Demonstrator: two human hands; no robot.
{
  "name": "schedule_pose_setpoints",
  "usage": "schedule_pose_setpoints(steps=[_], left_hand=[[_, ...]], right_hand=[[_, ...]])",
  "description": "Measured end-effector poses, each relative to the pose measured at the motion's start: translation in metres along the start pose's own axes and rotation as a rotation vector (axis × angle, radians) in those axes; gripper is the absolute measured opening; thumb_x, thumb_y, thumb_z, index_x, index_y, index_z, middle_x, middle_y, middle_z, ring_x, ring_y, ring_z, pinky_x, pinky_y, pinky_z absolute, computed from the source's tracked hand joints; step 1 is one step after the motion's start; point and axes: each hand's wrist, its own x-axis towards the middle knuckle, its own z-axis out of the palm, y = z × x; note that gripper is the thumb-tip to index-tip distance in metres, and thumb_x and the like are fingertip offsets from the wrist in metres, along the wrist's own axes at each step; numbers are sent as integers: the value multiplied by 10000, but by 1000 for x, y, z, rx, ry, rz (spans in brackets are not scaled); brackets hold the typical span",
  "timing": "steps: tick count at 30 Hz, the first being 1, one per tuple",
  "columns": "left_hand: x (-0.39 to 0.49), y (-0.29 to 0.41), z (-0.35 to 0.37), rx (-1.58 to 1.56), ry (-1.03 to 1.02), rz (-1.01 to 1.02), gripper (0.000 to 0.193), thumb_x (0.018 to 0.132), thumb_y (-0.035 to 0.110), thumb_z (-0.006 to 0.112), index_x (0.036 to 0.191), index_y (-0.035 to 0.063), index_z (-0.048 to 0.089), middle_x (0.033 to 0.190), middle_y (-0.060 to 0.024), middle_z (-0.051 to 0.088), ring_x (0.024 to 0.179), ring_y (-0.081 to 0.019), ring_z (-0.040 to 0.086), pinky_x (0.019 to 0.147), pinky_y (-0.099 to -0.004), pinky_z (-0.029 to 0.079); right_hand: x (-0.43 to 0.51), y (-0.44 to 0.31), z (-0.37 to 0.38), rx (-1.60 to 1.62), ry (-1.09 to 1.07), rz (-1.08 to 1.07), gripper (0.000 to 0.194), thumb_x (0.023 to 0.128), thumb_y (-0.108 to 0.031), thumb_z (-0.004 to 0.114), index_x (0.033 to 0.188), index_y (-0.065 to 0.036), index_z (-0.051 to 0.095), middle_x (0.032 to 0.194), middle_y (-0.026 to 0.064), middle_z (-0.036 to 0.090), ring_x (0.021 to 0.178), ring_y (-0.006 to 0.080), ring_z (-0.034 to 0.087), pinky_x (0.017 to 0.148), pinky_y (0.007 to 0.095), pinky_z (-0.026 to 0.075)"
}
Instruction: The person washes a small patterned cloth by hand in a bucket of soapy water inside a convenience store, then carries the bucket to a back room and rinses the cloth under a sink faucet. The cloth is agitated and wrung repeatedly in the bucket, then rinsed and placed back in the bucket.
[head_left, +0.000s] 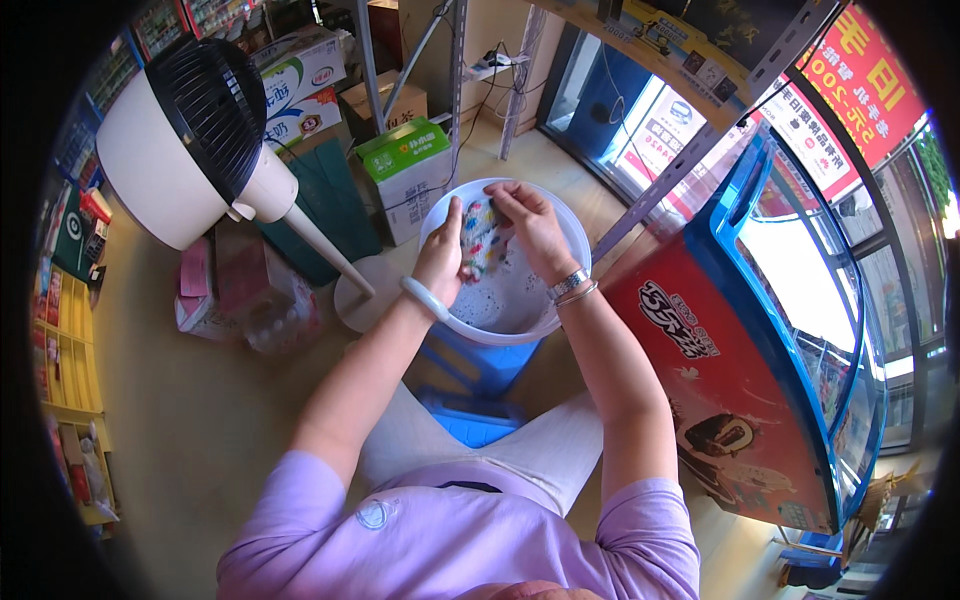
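Note:
My left hand (442, 251) and my right hand (529, 221) are over a white plastic bucket (517, 337) that holds sudsy greyish water (487, 304). Between them hangs a wet cloth (482, 236), pale with red, blue, yellow and green spots. Its upper edge is pinched by the fingers of my right hand. Along its left side lie my left palm and fingers, with the thumb up. The cloth's exact shape is hard to make out. Under the bucket stands a blue plastic stool (480, 364), in front of my knees.
A white and black pedestal fan (187, 142) stands at the left, its round base (375, 289) close to the bucket. Cartons, including a green-topped box (409, 161), sit behind. On the right is a red and blue chest freezer (697, 352). A metal shelf post (652, 191) slants beside the bucket.

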Motion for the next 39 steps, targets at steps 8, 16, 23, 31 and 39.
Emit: schedule_pose_setpoints(steps=[8, 16, 23, 31, 39], left_hand=[[-2, 2, 2, -117, -140, -6, 387, 854, 376, 783, 1151, 182, 628, 983, 59, 671, 845, -55, 626, 669, -224, 494], [-2, -1, -1, -100, -169, 204, 351, 890, 195, 745, 1203, 143, 594, 1063, 21, 671, 914, -96, 656, 667, -218, 506], [-8, 5, -5, -239, -204, 177, 389, 943, 309, 672, 1272, 132, 563, 1191, -15, 645, 1085, -147, 628, 835, -289, 513], [-4, 1, -3, -386, -155, 209, 310, 1003, 292, 587, 1252, 109, 568, 1155, -44, 639, 1037, -166, 637, 848, -329, 528], [9, -8, -13, -445, -72, 343, 358, 1029, 301, 531, 1321, 96, 499, 1261, -63, 595, 1135, -192, 593, 968, -385, 479]], right_hand=[[-5, -21, -9, 379, 60, 20, 139, 967, -142, 630, 1080, -80, 680, 953, -22, 673, 857, 75, 600, 779, 226, 486], [-3, -18, -11, 439, 150, -56, 148, 969, -151, 637, 1100, -89, 669, 969, -9, 667, 886, 105, 625, 791, 258, 518], [-2, -17, -16, 500, 112, -10, 188, 969, -169, 642, 1137, -87, 662, 1008, 7, 675, 933, 135, 649, 819, 286, 542], [-11, -23, -4, 62, -164, 169, 500, 978, -435, 608, 1213, 6, 620, 1103, 61, 663, 1043, 144, 589, 913, 294, 469], [-12, -14, 2, -304, -92, 142, 392, 979, -414, 625, 1053, -30, 652, 853, -6, 629, 744, 77, 559, 624, 270, 488]])
